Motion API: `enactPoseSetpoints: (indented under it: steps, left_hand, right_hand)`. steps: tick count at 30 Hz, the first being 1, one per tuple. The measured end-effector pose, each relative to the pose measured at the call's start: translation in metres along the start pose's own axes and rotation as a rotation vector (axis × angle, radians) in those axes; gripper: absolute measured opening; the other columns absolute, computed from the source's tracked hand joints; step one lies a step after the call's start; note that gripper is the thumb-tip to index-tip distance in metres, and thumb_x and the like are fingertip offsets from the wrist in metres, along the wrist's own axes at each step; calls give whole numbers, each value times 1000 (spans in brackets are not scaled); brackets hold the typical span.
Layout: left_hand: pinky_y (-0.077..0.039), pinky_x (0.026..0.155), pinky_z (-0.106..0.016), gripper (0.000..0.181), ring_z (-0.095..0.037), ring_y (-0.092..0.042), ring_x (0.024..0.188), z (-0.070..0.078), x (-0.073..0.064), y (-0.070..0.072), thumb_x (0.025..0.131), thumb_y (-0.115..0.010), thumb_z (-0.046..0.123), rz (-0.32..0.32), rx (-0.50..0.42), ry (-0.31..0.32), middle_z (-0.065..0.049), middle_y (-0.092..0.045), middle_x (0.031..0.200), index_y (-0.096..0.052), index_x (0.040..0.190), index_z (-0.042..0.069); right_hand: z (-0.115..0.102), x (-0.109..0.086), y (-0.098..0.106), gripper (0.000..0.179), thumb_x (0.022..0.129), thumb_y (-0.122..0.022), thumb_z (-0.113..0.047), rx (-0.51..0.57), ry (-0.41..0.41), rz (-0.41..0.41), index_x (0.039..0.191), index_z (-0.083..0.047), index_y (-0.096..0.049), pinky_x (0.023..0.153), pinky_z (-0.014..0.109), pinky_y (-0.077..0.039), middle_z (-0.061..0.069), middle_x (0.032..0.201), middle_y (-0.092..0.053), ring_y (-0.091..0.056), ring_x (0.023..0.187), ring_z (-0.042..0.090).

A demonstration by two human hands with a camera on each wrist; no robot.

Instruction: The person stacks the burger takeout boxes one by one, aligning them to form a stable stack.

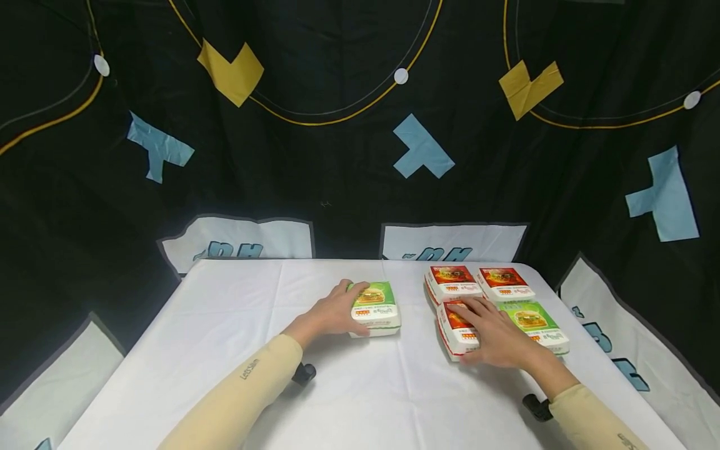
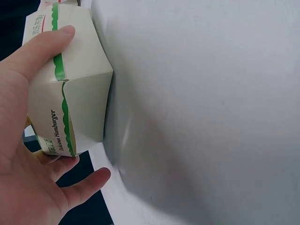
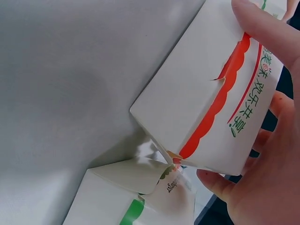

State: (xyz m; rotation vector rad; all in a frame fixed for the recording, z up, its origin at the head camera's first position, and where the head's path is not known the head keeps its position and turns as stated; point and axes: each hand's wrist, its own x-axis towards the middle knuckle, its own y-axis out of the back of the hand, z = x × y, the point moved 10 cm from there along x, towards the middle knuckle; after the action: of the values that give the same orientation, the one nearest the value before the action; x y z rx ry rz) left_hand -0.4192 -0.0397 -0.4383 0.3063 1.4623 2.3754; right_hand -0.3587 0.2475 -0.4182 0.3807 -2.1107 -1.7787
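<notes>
My left hand [image 1: 333,312] grips a green-and-white hamburger box [image 1: 378,312] near the middle of the table. In the left wrist view its thumb lies across the front of that box [image 2: 84,61], with the other fingers partly hidden at the far side. On the right, my right hand [image 1: 500,337] spans a red-and-white hamburger box [image 1: 460,336], thumb at the front and fingers over the top. The right wrist view shows this red-trimmed box [image 3: 201,93] beside a green-trimmed one [image 3: 108,192]. Both held boxes look closed.
Behind the right hand sit two more red boxes, one at left [image 1: 452,278] and one at right [image 1: 506,284]. A second green box [image 1: 534,322] lies just right of that hand. The white-covered table [image 1: 236,312] backs onto a black curtain [image 1: 326,187].
</notes>
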Motion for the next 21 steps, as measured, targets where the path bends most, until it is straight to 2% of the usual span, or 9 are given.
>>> enactPoseSetpoints:
  steps: [12, 21]
  left_hand:
    - [-49, 94, -52, 104, -28, -42, 134, -13, -9, 0, 68, -86, 50, 3, -33, 18, -11, -26, 160, -32, 156, 36]
    - [-48, 95, -51, 105, -26, -41, 134, -18, -10, 2, 69, -86, 50, 9, -44, 15, -9, -27, 158, -29, 157, 37]
  right_hand:
    - [-3, -2, -2, 105, 68, -84, -64, -20, -18, -10, 157, -34, -35, 106, 78, -27, 13, 164, -29, -23, 147, 49]
    - [0, 0, -2, 106, 68, -81, -68, -30, -28, -6, 157, -34, -34, 108, 78, -25, 11, 164, -29, -23, 147, 47]
